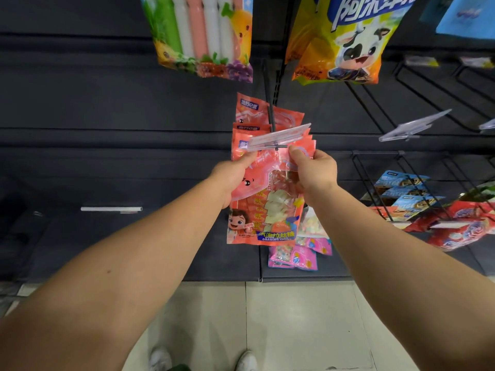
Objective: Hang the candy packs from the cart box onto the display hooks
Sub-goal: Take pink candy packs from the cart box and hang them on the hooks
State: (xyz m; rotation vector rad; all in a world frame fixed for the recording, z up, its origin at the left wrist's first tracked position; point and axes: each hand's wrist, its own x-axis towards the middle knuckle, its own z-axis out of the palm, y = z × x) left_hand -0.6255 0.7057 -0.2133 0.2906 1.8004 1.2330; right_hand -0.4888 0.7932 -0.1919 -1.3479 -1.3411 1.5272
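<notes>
A pink-orange candy pack (267,210) with a cartoon child hangs in front of me, held by both hands near its top. My left hand (231,178) grips its upper left edge. My right hand (313,170) pinches its upper right corner, just under the clear price-tag holder (278,136) at the tip of a black display hook (271,111). Several packs of the same kind (251,113) hang on that hook behind it. The cart box is out of view.
A striped fruit candy bag (203,36) and a yellow cow bag (345,41) hang above. To the right stand wire hooks (417,103) with blue packs (401,188) and red packs (460,228). Pink packs (294,257) hang below. Dark shelving (107,116) fills the left.
</notes>
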